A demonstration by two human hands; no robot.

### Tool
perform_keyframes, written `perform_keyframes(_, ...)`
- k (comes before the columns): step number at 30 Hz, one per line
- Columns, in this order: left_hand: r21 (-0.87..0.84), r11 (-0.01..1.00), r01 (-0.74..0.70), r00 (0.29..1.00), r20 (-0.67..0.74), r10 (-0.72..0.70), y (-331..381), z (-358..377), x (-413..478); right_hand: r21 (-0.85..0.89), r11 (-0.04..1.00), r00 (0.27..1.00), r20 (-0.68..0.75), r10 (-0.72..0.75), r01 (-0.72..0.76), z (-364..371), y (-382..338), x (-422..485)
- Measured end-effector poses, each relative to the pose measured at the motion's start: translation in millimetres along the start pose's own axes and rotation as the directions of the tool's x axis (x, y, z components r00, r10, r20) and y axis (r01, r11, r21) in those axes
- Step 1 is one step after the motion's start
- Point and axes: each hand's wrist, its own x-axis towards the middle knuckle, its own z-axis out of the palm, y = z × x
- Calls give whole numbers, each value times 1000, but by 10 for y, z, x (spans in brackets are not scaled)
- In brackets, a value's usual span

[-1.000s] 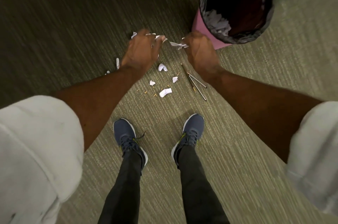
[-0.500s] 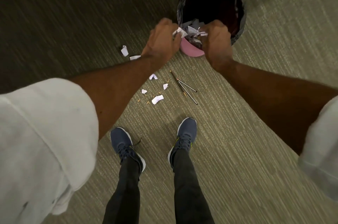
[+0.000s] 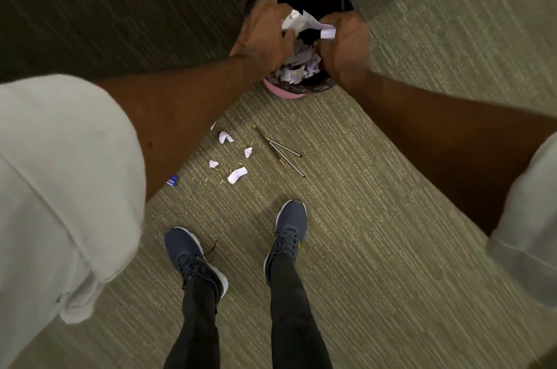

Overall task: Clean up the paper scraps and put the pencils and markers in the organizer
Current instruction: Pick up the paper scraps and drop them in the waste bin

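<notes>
Both hands are over the pink bin [image 3: 280, 90], which has a black liner and white scraps inside. My left hand [image 3: 262, 34] and my right hand [image 3: 346, 40] together grip a bunch of white paper scraps [image 3: 301, 22] above the bin's mouth. On the carpet below lie several small paper scraps [image 3: 237, 174], with tiny orange shavings among them. Three pencils [image 3: 283, 151] lie crossed to the right of the scraps. No organizer is in view.
A small blue object [image 3: 173, 180] lies on the carpet at the edge of my left forearm. My two dark blue shoes [image 3: 289, 230] stand just below the scraps and pencils. Striped green carpet [image 3: 391, 233] stretches all around.
Both hands have carried the bunch of paper up from the floor and over the bin's mouth. The view has shifted so that the bin sits closer to the centre.
</notes>
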Motion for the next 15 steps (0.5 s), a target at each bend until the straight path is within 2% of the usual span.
perform_keyframes(4,-40,999,0,1000,28,1,79,-3,130,16,1000,1000,-3,-14,14,-87,43,54)
perform_keyframes(15,-100,993,61,998,7,-61,71,-82,125,-168,979,993,47,-106,112,-172,5,127)
